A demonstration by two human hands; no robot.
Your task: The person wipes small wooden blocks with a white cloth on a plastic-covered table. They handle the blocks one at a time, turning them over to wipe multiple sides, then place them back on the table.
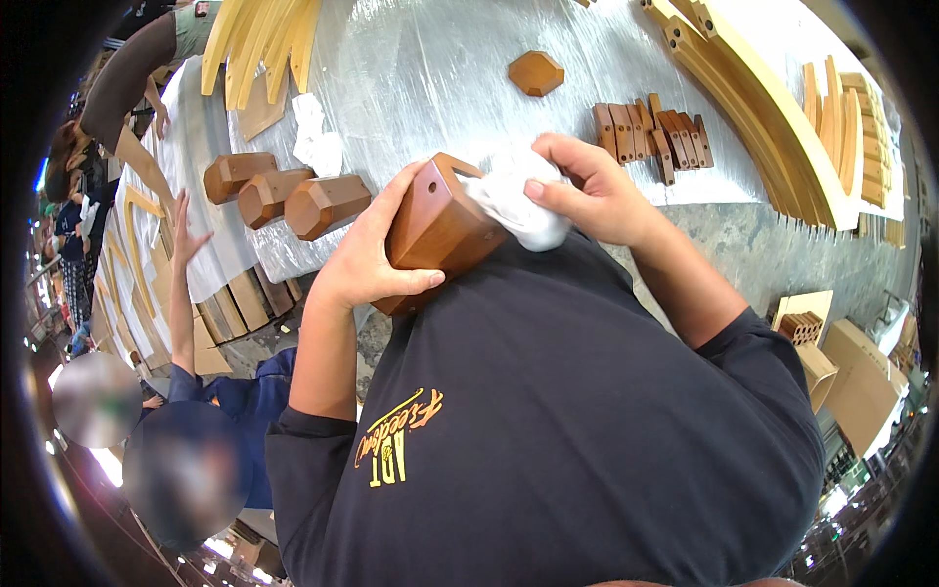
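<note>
Close against my shirt is a brown faceted wooden block with a dark round hole near its upper end. My left hand grips it from the left, with the thumb across its near face. In my right hand a white cloth is bunched between thumb and fingers, and it touches the block's right side. To the left of my left hand lie three similar faceted blocks in a row. A flat brown octagonal piece rests farther off on the plastic-covered table.
Small brown wooden pieces stand grouped beyond my right hand. Long curved wooden parts lie at the right, lighter slats at the far left. A crumpled white cloth sits near the blocks. Another person's arm reaches in at the left.
</note>
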